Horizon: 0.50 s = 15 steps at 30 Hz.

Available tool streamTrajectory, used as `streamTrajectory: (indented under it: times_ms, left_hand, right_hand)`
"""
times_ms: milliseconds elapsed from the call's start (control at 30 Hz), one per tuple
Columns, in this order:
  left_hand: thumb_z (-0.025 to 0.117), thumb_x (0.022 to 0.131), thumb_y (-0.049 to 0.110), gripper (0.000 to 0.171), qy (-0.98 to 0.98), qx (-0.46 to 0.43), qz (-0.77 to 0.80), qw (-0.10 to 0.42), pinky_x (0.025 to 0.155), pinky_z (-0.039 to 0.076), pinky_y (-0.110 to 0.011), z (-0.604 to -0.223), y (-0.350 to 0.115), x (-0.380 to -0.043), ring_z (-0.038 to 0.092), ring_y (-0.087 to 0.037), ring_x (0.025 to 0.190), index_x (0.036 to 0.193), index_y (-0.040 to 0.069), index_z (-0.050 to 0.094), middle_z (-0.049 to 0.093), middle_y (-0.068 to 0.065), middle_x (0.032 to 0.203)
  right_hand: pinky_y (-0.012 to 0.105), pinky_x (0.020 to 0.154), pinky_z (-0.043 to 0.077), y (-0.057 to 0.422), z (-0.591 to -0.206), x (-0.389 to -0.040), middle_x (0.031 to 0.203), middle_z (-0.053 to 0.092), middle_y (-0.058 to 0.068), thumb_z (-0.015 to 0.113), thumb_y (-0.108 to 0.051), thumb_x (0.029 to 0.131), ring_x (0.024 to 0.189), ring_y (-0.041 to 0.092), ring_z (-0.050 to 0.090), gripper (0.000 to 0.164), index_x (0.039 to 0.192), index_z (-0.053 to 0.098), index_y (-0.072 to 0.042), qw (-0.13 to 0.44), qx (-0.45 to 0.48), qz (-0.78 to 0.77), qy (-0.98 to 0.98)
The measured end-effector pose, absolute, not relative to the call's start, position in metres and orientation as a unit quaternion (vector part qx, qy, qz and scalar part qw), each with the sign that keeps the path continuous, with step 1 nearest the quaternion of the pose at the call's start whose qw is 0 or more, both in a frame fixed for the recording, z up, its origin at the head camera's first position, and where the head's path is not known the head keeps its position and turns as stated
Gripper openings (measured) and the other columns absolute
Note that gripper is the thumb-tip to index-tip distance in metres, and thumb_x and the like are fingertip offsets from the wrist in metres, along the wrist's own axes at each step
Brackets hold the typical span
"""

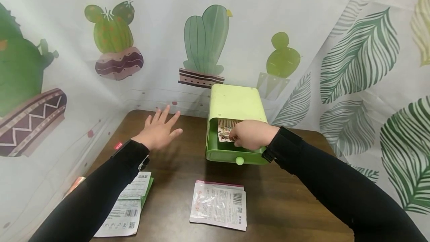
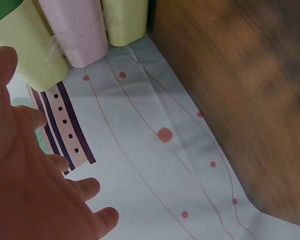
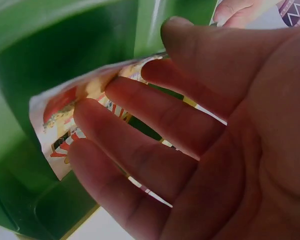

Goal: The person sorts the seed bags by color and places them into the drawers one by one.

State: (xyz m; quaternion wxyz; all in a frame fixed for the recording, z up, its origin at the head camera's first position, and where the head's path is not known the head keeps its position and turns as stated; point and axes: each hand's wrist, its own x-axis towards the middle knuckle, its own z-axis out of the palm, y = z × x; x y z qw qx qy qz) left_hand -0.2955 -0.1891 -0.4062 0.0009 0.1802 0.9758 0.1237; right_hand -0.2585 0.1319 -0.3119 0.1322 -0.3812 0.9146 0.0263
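Note:
A printed picture card [image 1: 226,129] stands tilted inside the pulled-out green drawer [image 1: 220,155] of a light green storage box [image 1: 236,102]. My right hand [image 1: 253,134] reaches into that drawer from the right. In the right wrist view, its long fingers [image 3: 135,137] stretch across the card [image 3: 57,117], hiding part of the print, while the thumb stands off from them. My left hand [image 1: 156,132] hovers over the left part of the table, fingers spread, with nothing in it. Its fingertips also show at the left side of the left wrist view.
On the brown table [image 1: 285,197], a stack of white and pink packets [image 1: 218,205] lies at the front middle. More white and green packets [image 1: 124,208] lie at the left, partly under my left sleeve. A cactus-print cloth [image 1: 158,29] hangs behind the table and along its sides.

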Motion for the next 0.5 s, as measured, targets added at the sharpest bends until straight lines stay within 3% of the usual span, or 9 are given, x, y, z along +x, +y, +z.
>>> streamTrajectory:
  times_ms: [67,200,333,433,500]
  left_hand:
    - [0.036,0.104,0.054,0.072,0.975,0.182,0.124,0.001,0.11,-0.001,-0.068,-0.407,-0.188,-0.296,-0.006,-0.046,0.147,0.162,0.019,0.011,-0.009,-0.018,0.164]
    - [0.036,0.105,0.054,0.072,0.974,0.184,0.128,0.005,0.11,-0.001,-0.068,-0.409,-0.188,-0.296,-0.006,-0.046,0.147,0.162,0.019,0.01,-0.009,-0.018,0.164]
    - [0.036,0.105,0.054,0.072,0.974,0.185,0.133,0.012,0.11,0.0,-0.069,-0.411,-0.189,-0.294,-0.003,-0.047,0.147,0.162,0.018,0.011,-0.008,-0.018,0.164]
    - [0.036,0.104,0.055,0.073,0.973,0.187,0.132,0.011,0.11,0.001,-0.069,-0.412,-0.189,-0.293,0.0,-0.049,0.146,0.162,0.017,0.012,-0.006,-0.019,0.164]
    - [0.036,0.104,0.055,0.073,0.974,0.188,0.13,0.009,0.11,0.001,-0.069,-0.413,-0.188,-0.293,0.001,-0.049,0.146,0.162,0.017,0.012,-0.006,-0.019,0.164]
  right_hand:
    - [0.036,0.085,0.051,0.133,-0.312,-0.259,0.083,0.067,-0.003,0.06,-0.011,0.1,0.077,0.012,0.06,0.015,0.109,0.071,-0.008,0.149,-0.372,0.019,0.916]
    - [0.037,0.093,0.05,0.136,-0.309,-0.258,0.101,0.072,0.006,0.054,-0.009,0.102,0.09,0.015,0.066,0.028,0.126,0.066,-0.002,0.155,-0.366,0.014,0.918]
    - [0.033,0.08,0.051,0.138,-0.305,-0.259,0.101,0.069,0.008,0.05,-0.008,0.104,0.083,0.016,0.063,0.023,0.115,0.069,-0.002,0.137,-0.387,0.031,0.911]
    - [0.034,0.085,0.051,0.138,-0.301,-0.259,0.107,0.069,0.01,0.05,-0.011,0.104,0.091,0.02,0.066,0.025,0.12,0.068,-0.002,0.133,-0.387,0.04,0.911]
    - [0.037,0.092,0.05,0.14,-0.299,-0.258,0.12,0.067,0.011,0.051,-0.013,0.104,0.104,0.022,0.066,0.03,0.129,0.065,-0.002,0.135,-0.38,0.039,0.914]
